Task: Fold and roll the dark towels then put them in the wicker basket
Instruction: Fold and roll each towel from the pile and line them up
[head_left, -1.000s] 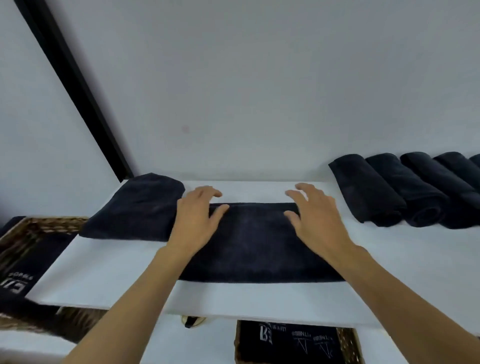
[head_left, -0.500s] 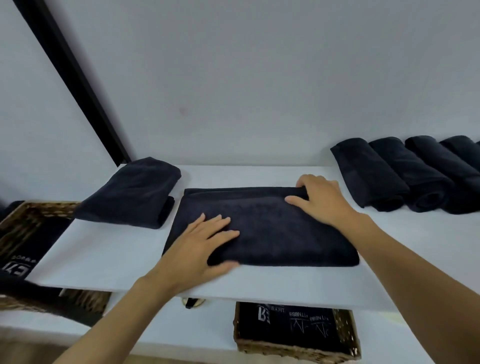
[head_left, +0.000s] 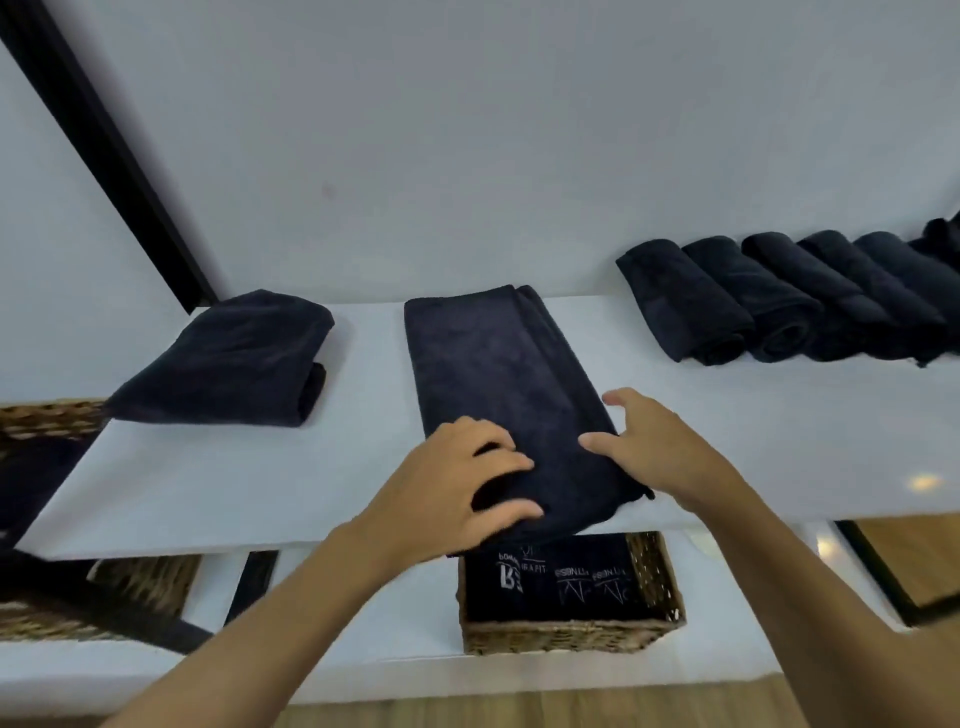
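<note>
Holds the near end of the dark towel (head_left: 493, 364) on the bench (head_left: 363, 457) in the curled left grip (head_left: 462, 488) and touches its right edge with the wide right grip (head_left: 665, 452).

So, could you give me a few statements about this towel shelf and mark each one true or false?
1. The left hand grips the near end of the long towel. True.
2. The rolled towels lie at the left of the shelf. False: they line its right side.
3. The wicker basket under the shelf is empty. False: it holds lettered towels, dark with white print.
4. A folded towel lies apart, left of the long one. True.
</note>
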